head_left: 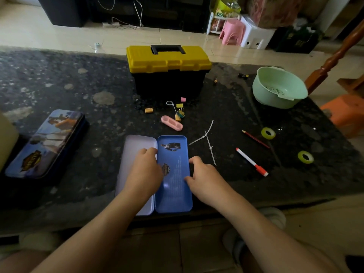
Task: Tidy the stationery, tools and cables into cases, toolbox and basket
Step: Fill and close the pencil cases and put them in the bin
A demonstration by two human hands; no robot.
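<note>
Down at the near edge of the dark stone table, the pencil tin lies wide open, pale lilac half to the left, blue printed half to the right. The left hand lies on the lilac half with its fingers bent toward the hinge, though whether it grips anything there, I can't tell. The right hand sits at the blue half's right rim, fingers curled round that edge and thumb on the blue face. Over by the left edge rests a second pencil case, lid closed. In the middle at the far edge stands the toolbox, yellow lid down, black handle flat. Just in front of it there's a scatter: a pink eraser, a yellow eraser, a heap of binder clips and a pink oval case. White cable ties lie crossed just right of the tin. Further right lie a red-capped marker and a red pencil, then two tape rolls, apart from one another. The green basket sits at the far right corner, tilted.
</note>
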